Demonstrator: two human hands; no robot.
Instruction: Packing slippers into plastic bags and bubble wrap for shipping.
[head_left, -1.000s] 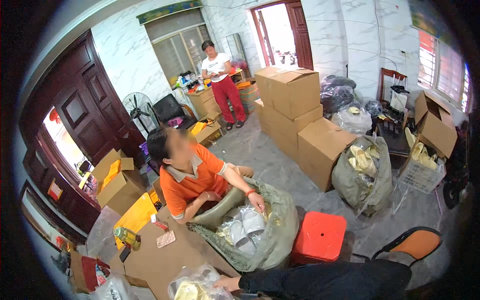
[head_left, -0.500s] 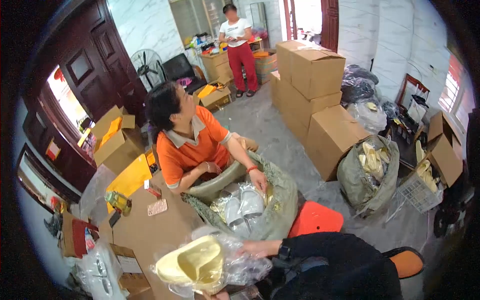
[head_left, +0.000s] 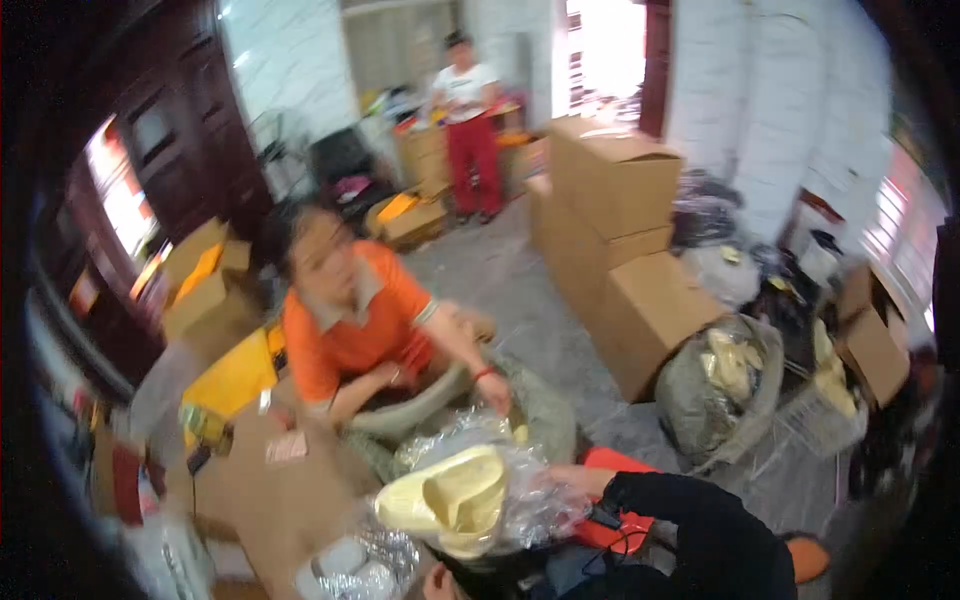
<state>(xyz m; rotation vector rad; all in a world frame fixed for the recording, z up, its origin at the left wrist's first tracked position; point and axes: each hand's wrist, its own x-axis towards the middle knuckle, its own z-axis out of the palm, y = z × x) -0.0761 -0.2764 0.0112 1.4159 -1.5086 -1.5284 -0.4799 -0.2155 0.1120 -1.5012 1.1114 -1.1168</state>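
Observation:
In front of me, a pair of pale yellow slippers [head_left: 450,500] shows in clear, crinkled plastic at the near rim of a large sack [head_left: 545,400]. My right hand [head_left: 578,482] grips the plastic bag [head_left: 540,500] at its right side. Just below the slippers is my left hand [head_left: 438,582], partly cut off and blurred, so its grip does not show. Next to it lie grey slippers [head_left: 350,575] in clear plastic on the cardboard [head_left: 285,500]. A co-worker in an orange shirt [head_left: 355,320] leans over the sack, one hand [head_left: 495,393] at its opening.
Stacked cartons [head_left: 610,210] stand beyond the sack. Right of them are another sack [head_left: 730,390] of yellow slippers and a grey crate [head_left: 825,420]. A red stool [head_left: 615,460] is by my right arm. Another person [head_left: 467,120] stands at the back.
The yellow slippers have moved right and up, now covering part of the near sack. Grey slippers have come into sight at lower left. The co-worker's head has turned toward me. My view has shifted.

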